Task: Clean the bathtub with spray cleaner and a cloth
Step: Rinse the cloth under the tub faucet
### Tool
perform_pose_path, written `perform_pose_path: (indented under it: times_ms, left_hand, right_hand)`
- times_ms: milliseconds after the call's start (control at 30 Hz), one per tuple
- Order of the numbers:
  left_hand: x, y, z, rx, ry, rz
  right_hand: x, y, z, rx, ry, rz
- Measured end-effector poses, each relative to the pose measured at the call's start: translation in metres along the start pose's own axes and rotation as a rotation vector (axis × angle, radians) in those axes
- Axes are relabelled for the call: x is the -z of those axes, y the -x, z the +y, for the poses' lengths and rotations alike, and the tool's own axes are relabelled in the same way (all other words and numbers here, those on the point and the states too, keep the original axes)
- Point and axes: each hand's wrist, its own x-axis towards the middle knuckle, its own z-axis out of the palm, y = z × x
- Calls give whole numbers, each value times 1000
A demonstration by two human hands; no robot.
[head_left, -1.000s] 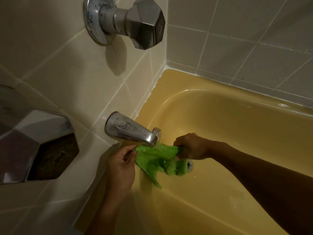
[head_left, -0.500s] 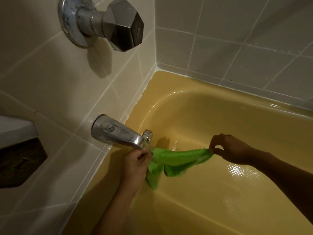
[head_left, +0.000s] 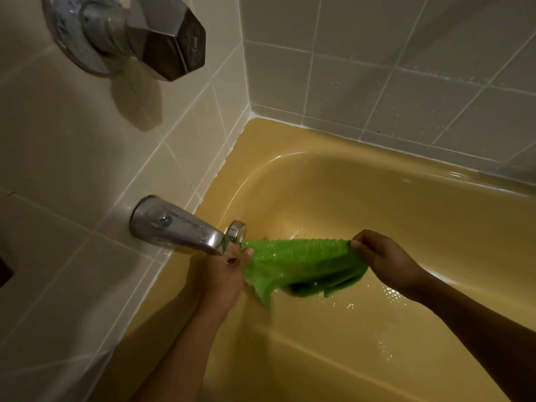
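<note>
At lower centre, the left hand (head_left: 224,274) is pinching one end of the green cloth (head_left: 295,259) under the spout (head_left: 177,227). The right hand (head_left: 377,253) is pinching the other end, stretching it above the wet bathtub (head_left: 377,198) floor. Pulling harder is risking a slipped end, or knuckles striking the spout. Showing: one cloth, one spout, one handle (head_left: 139,33) upper left, two hands.

Wet green cloth (head_left: 295,261) hangs stretched sideways above the yellow bathtub (head_left: 362,204).
</note>
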Motion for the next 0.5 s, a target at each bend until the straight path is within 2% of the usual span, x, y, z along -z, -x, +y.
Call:
perform_pose_path:
  times_ms: [200, 267, 500]
  left_hand:
    - [-4, 1, 3, -71, -91, -44]
    - [-2, 3, 4, -120, -177, -56]
    - [-6, 7, 16, -118, -223, -215]
  right_hand:
    - [-5, 3, -10, -47, -69, -25]
    - [-2, 3, -12, -40, -37, -56]
    - [-1, 3, -16, -70, 110, -155]
